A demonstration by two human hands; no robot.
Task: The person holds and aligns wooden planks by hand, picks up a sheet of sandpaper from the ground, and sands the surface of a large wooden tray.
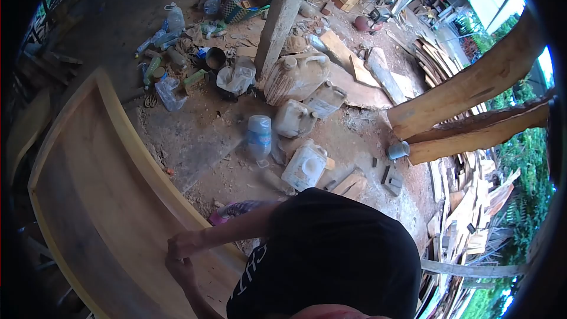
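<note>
A large curved wooden panel [106,201] with a raised pale rim fills the left side of the head view. Over its inner face, near the right rim, my two hands meet. My right hand [186,244], on the arm from the upper black sleeve, has its fingers curled. Just below, touching it, my left hand [179,266] is closed too, its fingers bent towards the right hand. Anything between the fingers is too small or hidden to make out. Whether either hand touches the wood is unclear.
Plastic jugs [304,165] and a blue-labelled bottle [258,137] stand on the dirt floor beyond a wooden post [282,20]. Bottles and a woven basket [248,1] lie at upper left. Thick planks [472,91] lean at right, near piled offcuts [472,207].
</note>
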